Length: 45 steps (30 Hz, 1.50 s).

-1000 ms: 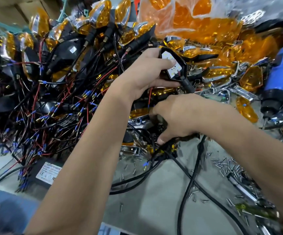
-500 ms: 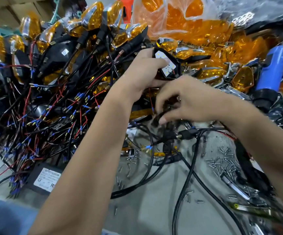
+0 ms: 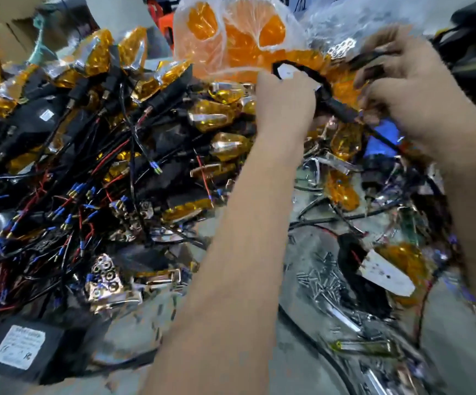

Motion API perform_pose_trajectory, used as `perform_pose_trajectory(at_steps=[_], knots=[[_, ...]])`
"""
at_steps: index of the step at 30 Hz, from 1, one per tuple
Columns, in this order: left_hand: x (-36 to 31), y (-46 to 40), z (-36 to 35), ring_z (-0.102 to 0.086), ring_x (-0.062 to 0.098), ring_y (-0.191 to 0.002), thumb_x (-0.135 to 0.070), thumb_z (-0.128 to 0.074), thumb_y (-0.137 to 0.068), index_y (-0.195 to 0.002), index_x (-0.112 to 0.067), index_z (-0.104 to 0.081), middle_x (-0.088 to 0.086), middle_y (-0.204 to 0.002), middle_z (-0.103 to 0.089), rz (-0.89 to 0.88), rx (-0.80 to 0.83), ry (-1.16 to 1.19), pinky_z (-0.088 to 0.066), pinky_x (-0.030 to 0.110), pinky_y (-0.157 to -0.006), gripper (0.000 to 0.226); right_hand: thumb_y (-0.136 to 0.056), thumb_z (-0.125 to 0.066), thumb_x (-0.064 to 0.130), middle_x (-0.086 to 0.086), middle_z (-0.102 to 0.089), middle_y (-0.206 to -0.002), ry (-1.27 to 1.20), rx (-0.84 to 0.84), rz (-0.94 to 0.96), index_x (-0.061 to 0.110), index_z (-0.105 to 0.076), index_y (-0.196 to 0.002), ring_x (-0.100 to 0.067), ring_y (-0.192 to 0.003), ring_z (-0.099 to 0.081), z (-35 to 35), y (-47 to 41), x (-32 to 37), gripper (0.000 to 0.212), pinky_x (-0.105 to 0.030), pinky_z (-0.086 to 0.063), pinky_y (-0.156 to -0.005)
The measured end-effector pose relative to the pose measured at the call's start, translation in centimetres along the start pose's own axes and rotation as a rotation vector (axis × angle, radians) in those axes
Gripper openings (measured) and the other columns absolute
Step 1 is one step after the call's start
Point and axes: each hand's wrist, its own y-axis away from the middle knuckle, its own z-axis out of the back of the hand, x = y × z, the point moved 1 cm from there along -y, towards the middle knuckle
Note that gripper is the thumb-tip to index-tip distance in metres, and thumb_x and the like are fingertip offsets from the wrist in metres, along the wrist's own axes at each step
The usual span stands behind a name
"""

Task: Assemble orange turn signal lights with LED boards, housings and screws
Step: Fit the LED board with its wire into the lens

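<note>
My left hand point(image 3: 285, 104) grips a black turn signal housing point(image 3: 320, 88) with a white LED board point(image 3: 285, 72) in it, raised in front of the orange lens bag. My right hand point(image 3: 401, 89) is just right of it, fingers curled around a thin black wire point(image 3: 373, 57) and touching the housing's black stem point(image 3: 342, 109). The frame is blurred, so the exact pinch is unclear. A pile of loose screws point(image 3: 319, 280) lies on the grey table below. Another black housing with a white board point(image 3: 379, 269) lies right of the screws.
A big heap of finished orange lights with red and black wires point(image 3: 103, 155) fills the left. A clear bag of orange lenses point(image 3: 236, 44) stands at the back. A black power adapter point(image 3: 17, 349) lies front left; a blue tool point(image 3: 382, 138) lies under my right hand.
Both hands rose up and right with the housing, away from the table. My right hand left the cables low down and came up beside the housing, now holding a wire.
</note>
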Motion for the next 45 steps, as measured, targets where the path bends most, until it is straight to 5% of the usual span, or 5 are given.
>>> perform_pose_trajectory(at_steps=[5,9,17,37,45], knots=[[5.7,1.0,-3.2,-0.064,0.031,-0.114,-0.021,-0.052,-0.107,-0.115,-0.017,-0.060,0.009,-0.124,-0.067,0.021,0.128,-0.085,-0.055,0.050,-0.097,0.011,-0.103,-0.062,0.026,0.005,-0.056,-0.068,0.236,0.125,-0.098,0.037,-0.071,-0.089,-0.007,-0.052,-0.047,0.7,0.5,-1.8,0.020,-0.020,-0.044,-0.042],[7.3,0.5,-1.4,-0.069,0.016,-0.072,-0.020,-0.046,-0.111,-0.120,-0.022,-0.063,0.003,-0.097,-0.072,0.021,0.272,-0.070,-0.054,0.025,-0.056,0.020,-0.101,-0.065,0.040,0.000,-0.056,-0.079,0.211,0.226,-0.165,0.034,-0.073,-0.100,-0.012,-0.063,-0.050,-0.4,1.2,-2.9,0.010,-0.023,-0.046,-0.045],[8.0,-0.1,-0.3,-0.052,0.016,-0.045,-0.022,-0.050,-0.106,-0.118,-0.021,-0.036,0.015,-0.090,-0.058,0.035,0.480,-0.170,-0.039,0.026,-0.040,0.018,-0.093,-0.077,0.022,-0.003,-0.069,-0.087,0.080,0.209,-0.251,0.016,-0.078,-0.095,-0.010,-0.072,-0.066,-0.9,0.7,-4.4,0.006,-0.024,-0.053,-0.054],[8.3,-0.4,-0.3,-0.044,0.000,-0.041,-0.028,-0.044,-0.111,-0.101,-0.019,-0.055,0.001,-0.076,-0.051,-0.093,0.380,-0.262,-0.031,0.016,-0.040,0.018,-0.098,-0.070,0.008,-0.033,-0.066,-0.101,0.049,-0.022,-0.088,-0.001,-0.071,-0.108,-0.051,-0.075,-0.067,-1.3,1.2,-4.9,0.014,-0.032,-0.058,-0.055],[8.1,-0.1,-0.1,-0.050,0.021,-0.048,-0.026,-0.048,-0.102,-0.107,-0.012,-0.049,0.009,-0.069,-0.062,-0.008,0.550,-0.059,-0.038,0.028,-0.044,0.015,-0.096,-0.066,-0.001,-0.034,-0.065,-0.092,0.014,0.077,-0.004,-0.007,-0.071,-0.105,-0.020,-0.051,-0.057,-0.9,1.6,-4.0,0.012,-0.025,-0.049,-0.046]])
